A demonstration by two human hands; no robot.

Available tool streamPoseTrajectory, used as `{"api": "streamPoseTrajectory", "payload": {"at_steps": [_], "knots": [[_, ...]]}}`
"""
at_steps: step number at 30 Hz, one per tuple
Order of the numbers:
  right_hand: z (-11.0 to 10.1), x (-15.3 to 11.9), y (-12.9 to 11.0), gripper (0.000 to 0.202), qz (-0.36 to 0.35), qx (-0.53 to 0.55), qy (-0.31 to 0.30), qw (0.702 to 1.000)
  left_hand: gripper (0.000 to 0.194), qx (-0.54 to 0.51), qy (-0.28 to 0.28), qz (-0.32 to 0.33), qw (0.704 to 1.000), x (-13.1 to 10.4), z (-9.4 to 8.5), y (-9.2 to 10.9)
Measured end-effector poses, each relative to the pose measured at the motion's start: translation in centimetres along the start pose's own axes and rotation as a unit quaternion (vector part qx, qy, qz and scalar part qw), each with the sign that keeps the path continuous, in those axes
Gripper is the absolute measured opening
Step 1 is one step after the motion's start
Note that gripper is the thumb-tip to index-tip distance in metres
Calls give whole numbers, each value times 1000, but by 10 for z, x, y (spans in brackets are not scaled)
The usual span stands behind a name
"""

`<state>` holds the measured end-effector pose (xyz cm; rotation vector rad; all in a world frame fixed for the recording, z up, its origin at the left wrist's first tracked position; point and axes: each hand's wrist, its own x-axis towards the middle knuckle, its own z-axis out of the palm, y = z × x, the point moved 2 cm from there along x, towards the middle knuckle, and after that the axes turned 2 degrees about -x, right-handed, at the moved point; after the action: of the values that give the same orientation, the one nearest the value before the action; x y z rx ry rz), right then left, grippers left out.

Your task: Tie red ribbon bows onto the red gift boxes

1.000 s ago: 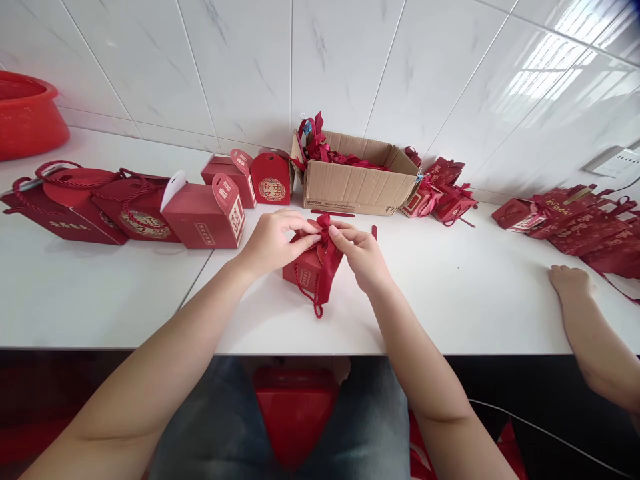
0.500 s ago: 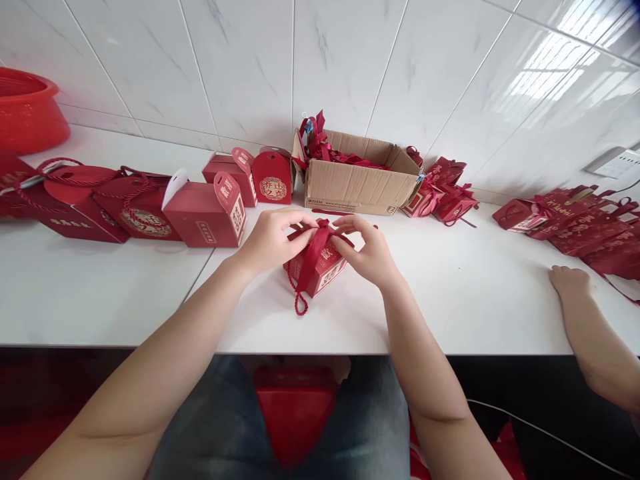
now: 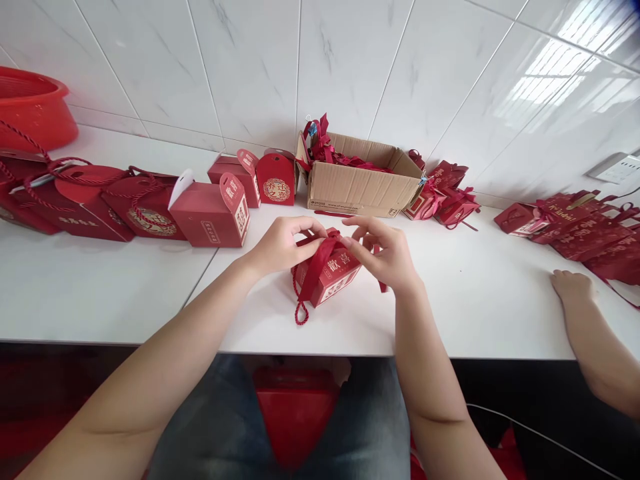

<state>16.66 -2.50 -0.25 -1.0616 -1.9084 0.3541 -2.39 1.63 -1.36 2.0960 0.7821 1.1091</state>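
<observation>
A small red gift box (image 3: 340, 272) with pale lettering rests on the white table in front of me. Dark red ribbon (image 3: 319, 270) is gathered at its top and hangs down over the front, and a twisted cord loop (image 3: 301, 313) trails from its left side. My left hand (image 3: 286, 247) pinches the ribbon at the top from the left. On the right, my right hand (image 3: 383, 250) has thumb and fingertips closed on the ribbon beside the knot. One ribbon tail (image 3: 383, 287) dangles below my right hand. The fingertips partly cover the knot.
Behind stands an open cardboard box (image 3: 357, 190) holding red ribbons. Red boxes (image 3: 210, 217) line the left side, with a red tub (image 3: 35, 110) beyond. Several ribboned boxes (image 3: 455, 200) sit back right. Another person's hand (image 3: 573, 287) lies at the table's right.
The gift box has turned slightly, showing more of its front lettering. My right hand has shifted right and rolled, and a ribbon tail now hangs beneath it. My left hand keeps its pinch.
</observation>
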Motion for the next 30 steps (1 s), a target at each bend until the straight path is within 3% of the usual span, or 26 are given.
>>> {"api": "streamPoseTrajectory", "payload": {"at_steps": [2,5,9,11,16,25,30], "knots": [[-8,0,4,24,36,10,-3,999,12,-5,-18,3,1000,-1,1,0],[-19,3,11,22,10,2,-12,1000,10,-4,-43,7,999,-2,2,0],[-17,10,17,41,-65,-3,-132,989,9,-19,-51,7,998,-2,3,-3],[-10,13,17,36,-88,3,-158,983,9,-25,-43,8,999,-2,3,-4],[3,13,18,23,-145,-9,-110,983,8,-12,-22,5,1000,-2,2,-2],[-1,-3,24,44,-204,-41,-61,976,7,24,-9,14,1000,-1,-4,-1],[-12,-5,26,49,-206,-42,-87,974,9,21,-48,3,999,-2,-10,3]]}}
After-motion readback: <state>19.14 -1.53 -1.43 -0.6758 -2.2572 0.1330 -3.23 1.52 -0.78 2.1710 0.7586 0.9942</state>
